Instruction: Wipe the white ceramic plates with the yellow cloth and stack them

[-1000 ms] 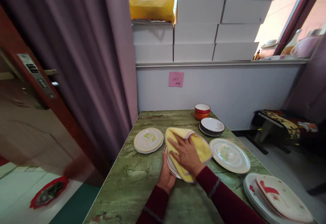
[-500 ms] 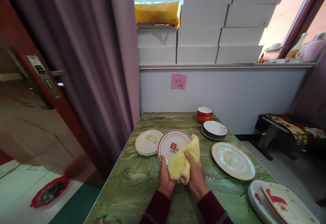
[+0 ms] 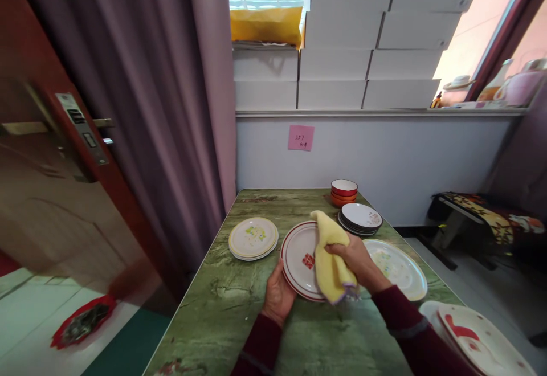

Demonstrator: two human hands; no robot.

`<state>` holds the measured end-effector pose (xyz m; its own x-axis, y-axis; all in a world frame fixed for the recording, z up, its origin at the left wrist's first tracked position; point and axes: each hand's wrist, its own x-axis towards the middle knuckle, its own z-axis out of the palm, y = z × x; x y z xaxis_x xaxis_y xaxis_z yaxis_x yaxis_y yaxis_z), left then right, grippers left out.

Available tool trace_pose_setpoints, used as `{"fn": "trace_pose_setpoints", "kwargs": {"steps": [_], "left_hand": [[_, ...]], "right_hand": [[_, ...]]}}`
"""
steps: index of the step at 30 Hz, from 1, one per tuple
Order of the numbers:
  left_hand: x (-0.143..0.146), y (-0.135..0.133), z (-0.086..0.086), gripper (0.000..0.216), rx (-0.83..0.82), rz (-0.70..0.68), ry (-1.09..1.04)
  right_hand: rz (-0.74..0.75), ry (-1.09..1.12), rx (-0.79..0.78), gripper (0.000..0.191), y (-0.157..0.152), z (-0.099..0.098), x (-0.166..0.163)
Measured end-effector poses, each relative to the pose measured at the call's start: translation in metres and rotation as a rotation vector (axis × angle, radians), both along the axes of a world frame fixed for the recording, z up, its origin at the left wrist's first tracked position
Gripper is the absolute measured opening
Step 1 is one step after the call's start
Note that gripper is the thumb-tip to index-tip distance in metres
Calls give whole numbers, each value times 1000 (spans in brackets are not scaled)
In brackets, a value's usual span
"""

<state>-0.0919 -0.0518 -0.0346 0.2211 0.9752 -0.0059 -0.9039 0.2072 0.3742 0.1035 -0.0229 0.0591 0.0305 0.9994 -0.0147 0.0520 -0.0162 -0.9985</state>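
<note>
A round white plate (image 3: 298, 249) with red rim lines and a red printed mark is tilted above the table. My left hand (image 3: 278, 293) grips its lower left edge, thumb on the rim and fingers beneath. Bunched in my right hand (image 3: 356, 256) is a yellow cloth (image 3: 330, 250) with a purple edge, lying against the right part of the plate and covering it there. To the left rests a small stack of yellow-rimmed plates (image 3: 253, 238) with a green floral print. A large oval plate (image 3: 395, 268) lies to the right, partly behind my right forearm.
Farther back on the green table (image 3: 222, 313) stand dark-rimmed plates (image 3: 361, 216) and stacked red and orange bowls (image 3: 344, 189). More plates (image 3: 481, 336) are piled at the front right corner. A pink note (image 3: 301, 138) is stuck to the wall; a door (image 3: 85, 137) stands at the left.
My right hand has carried the cloth rightward over the plate, uncovering its lower middle. The plate has moved a little right and down, with my left hand still on its edge.
</note>
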Motion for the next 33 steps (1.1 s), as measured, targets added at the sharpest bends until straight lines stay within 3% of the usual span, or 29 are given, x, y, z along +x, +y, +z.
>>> {"fn": "trace_pose_setpoints", "kwargs": {"steps": [3, 5, 8, 12, 14, 16, 19, 24, 27, 30, 33], "left_hand": [[0, -5, -1, 32, 3, -41, 113], [4, -10, -3, 30, 15, -88, 208], [12, -14, -5, 34, 16, -129, 268], [16, -10, -8, 34, -26, -45, 199], [15, -7, -8, 36, -28, -33, 124], [12, -2, -9, 40, -7, -33, 32], [10, 5, -15, 44, 47, 13, -62], [9, 11, -31, 43, 8, 111, -117], [7, 7, -33, 54, -69, 17, -80], [-1, 2, -30, 70, -86, -163, -70], [-11, 5, -28, 66, -26, -102, -119]], "right_hand": [[325, -319, 21, 26, 12, 34, 13], [448, -503, 34, 21, 16, 50, 10], [500, -601, 56, 17, 21, 59, -4], [534, -513, 51, 21, 25, 55, -12], [556, -433, 37, 24, 28, 46, -11], [502, -197, -35, 31, 29, 29, -10], [232, 278, -150, 42, 25, -6, -19], [-108, 487, -115, 47, 1, -58, -61], [-296, 641, -119, 52, -26, -74, -90], [-299, 771, -176, 57, -55, -89, -105], [-224, 675, -226, 71, -72, -98, -91]]}}
